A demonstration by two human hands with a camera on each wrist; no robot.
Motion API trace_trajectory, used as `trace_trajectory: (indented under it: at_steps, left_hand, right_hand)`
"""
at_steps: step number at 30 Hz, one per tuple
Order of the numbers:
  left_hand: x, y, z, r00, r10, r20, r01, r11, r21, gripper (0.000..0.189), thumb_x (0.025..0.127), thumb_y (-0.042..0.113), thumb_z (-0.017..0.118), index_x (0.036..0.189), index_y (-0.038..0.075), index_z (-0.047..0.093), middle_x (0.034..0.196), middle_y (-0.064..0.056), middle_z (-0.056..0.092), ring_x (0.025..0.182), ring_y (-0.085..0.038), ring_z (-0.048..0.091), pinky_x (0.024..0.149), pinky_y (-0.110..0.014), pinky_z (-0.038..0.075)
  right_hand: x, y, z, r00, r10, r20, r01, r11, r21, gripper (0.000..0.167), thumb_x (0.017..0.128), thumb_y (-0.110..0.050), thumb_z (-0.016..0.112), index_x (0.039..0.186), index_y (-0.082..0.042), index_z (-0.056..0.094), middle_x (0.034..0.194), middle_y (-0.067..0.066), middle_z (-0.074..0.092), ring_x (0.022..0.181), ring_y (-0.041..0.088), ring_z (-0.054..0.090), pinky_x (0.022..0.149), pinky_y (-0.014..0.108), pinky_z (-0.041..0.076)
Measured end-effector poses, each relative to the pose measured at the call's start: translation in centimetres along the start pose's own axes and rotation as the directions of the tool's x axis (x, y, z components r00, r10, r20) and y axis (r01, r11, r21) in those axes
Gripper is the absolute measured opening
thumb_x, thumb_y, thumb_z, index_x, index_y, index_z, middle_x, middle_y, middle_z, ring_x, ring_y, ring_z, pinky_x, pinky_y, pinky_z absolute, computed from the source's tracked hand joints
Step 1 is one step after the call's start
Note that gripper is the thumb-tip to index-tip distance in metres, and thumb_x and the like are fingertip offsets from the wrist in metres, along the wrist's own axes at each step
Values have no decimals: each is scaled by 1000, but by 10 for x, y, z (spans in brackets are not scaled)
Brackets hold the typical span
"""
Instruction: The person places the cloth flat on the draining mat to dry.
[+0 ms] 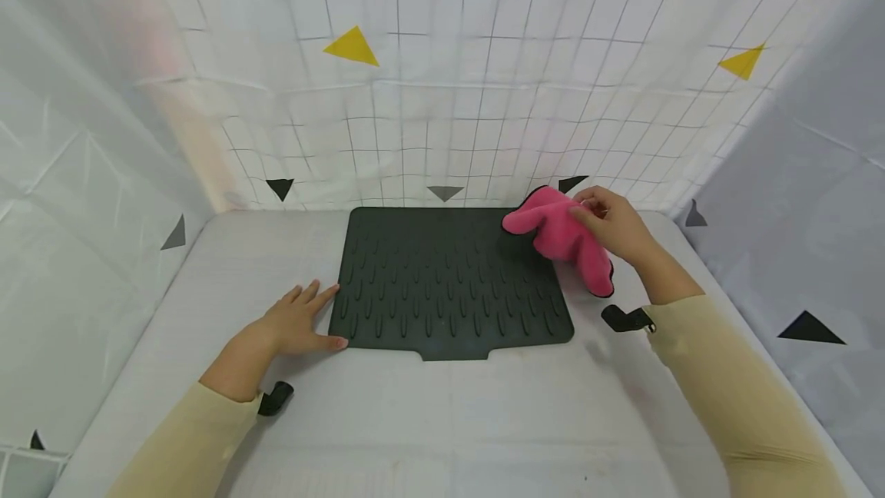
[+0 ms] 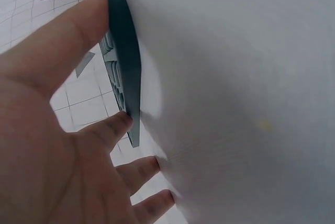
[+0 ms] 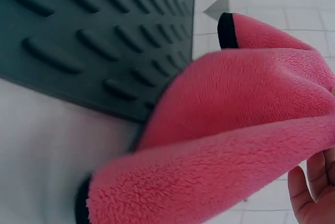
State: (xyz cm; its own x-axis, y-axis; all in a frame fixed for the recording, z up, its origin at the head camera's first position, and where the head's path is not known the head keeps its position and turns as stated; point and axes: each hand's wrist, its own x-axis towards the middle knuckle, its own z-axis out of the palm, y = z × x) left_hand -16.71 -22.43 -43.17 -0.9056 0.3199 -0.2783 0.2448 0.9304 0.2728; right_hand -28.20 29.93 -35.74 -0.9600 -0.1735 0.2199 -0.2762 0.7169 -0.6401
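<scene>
Cloth (image 1: 561,235) hangs at the far right corner of the mat (image 1: 442,283), pinched in the right hand (image 1: 618,229), while the left hand (image 1: 292,325), fingers spread, touches the left edge, apparently steadying for a wipe that calls for lowering the cloth.

Lab-like space: gridded white backdrop (image 1: 442,137), yellow triangle markers (image 1: 354,48)

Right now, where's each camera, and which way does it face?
Head: on the head, facing forward and down at the dark mat; left hand, right hand and sleeves show.
Left wrist: on that wrist, facing the mat's edge; left hand shows.
Right wrist: on that wrist, facing the pink cloth; right hand partly shows.
Both wrist views share mat and cloth.
</scene>
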Motion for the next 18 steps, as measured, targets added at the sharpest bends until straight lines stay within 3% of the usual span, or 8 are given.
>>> trace_trajectory:
  at_steps: [7, 18]
  left_hand:
    - [-1, 1, -1, 1000, 6, 1, -6, 1000, -12, 103, 83, 64, 70, 157, 5, 28, 157, -35, 22, 140, -62, 22, 108, -71, 26]
    - [-2, 2, -3, 1000, 1, 12, 0, 1000, -26, 103, 83, 62, 70, 157, 5, 28, 158, -35, 21, 140, -61, 21, 108, -72, 25]
  right_hand:
    - [6, -18, -10, 999, -25, -39, 26, 999, 21, 32, 100, -34, 62, 116, -7, 62, 95, 10, 58, 86, 24, 54, 64, 21, 47]
    - [20, -56, -18, 996, -81, -37, 82, 996, 19, 30, 100, -32, 63, 116, -8, 62, 97, 8, 59, 87, 24, 54, 64, 20, 46]
